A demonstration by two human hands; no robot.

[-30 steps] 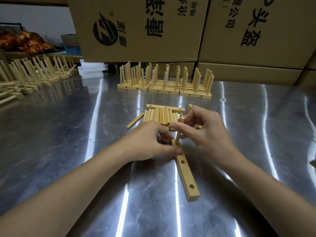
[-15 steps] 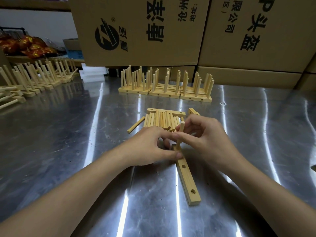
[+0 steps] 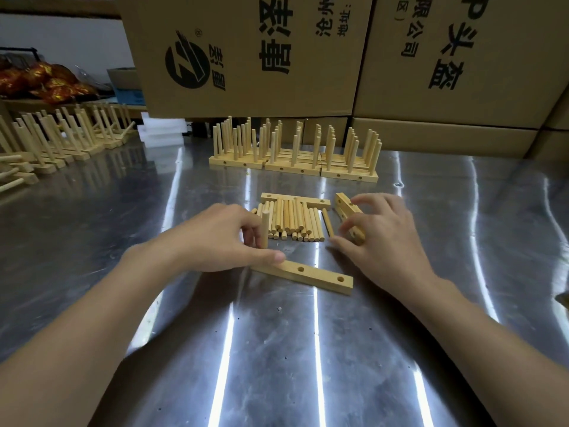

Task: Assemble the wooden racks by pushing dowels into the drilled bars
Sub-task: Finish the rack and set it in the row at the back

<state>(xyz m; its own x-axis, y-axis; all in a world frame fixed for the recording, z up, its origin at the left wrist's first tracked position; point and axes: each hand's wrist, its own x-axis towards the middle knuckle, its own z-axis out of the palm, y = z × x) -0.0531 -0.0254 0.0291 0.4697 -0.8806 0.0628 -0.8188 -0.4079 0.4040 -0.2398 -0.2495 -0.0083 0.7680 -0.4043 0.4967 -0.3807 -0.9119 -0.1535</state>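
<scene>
The left hand (image 3: 215, 238) gripped one end of the drilled bar (image 3: 311, 275), steadying it on the bench (image 3: 277, 359) beside its upright dowel (image 3: 265, 228), while the right hand (image 3: 381, 241), loosely curled and empty, hovered by the loose dowels (image 3: 292, 221), presumably for another.

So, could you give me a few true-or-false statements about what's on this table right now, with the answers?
1. A dowel stands upright in the drilled bar, at the end the left hand grips. True.
2. Every hole in that bar is filled. False: two holes show empty.
3. Loose dowels lie in a pile beyond the bar. True.
4. The right hand holds a hammer. False: it holds no tool; its fingers are near a lone dowel beside the pile.
5. Finished racks stand at the back of the metal table. True.
</scene>
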